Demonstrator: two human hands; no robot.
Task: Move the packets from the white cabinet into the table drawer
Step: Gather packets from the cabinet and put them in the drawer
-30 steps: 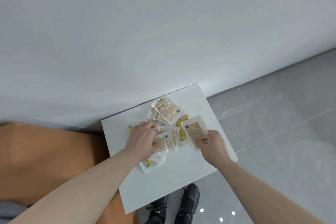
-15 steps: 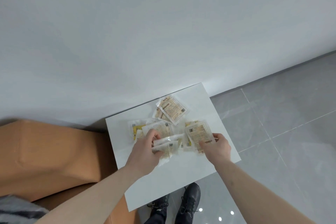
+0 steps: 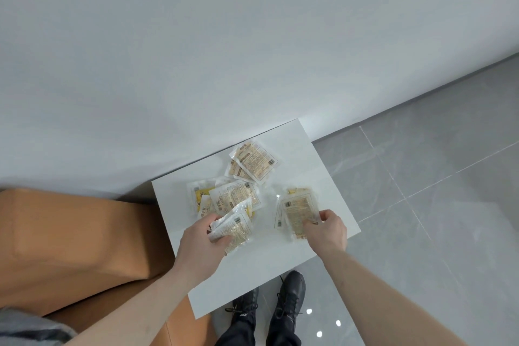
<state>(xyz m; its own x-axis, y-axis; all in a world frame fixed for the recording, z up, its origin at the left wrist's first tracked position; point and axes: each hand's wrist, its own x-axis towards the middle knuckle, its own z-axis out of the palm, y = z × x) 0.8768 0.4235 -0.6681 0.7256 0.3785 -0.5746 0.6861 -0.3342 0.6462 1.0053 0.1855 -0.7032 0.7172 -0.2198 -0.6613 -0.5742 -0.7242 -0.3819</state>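
Several clear packets with beige and yellow contents lie on the white cabinet top (image 3: 314, 166). My left hand (image 3: 200, 244) grips a few packets (image 3: 234, 226) lifted slightly over the near middle of the top. My right hand (image 3: 327, 229) pinches the near end of another small stack of packets (image 3: 299, 209) at the right side. A loose pile (image 3: 224, 196) stays in the middle, and two overlapping packets (image 3: 254, 163) lie at the far side near the wall. No table drawer is in view.
A brown leather seat (image 3: 73, 236) stands against the cabinet's left side. A white wall rises behind. Grey tiled floor (image 3: 435, 205) spreads to the right, and my black shoes (image 3: 290, 295) stand below the cabinet's near edge.
Both hands have drawn packets out of the pile: the left one toward me, the right one off to the right, splitting the heap apart.
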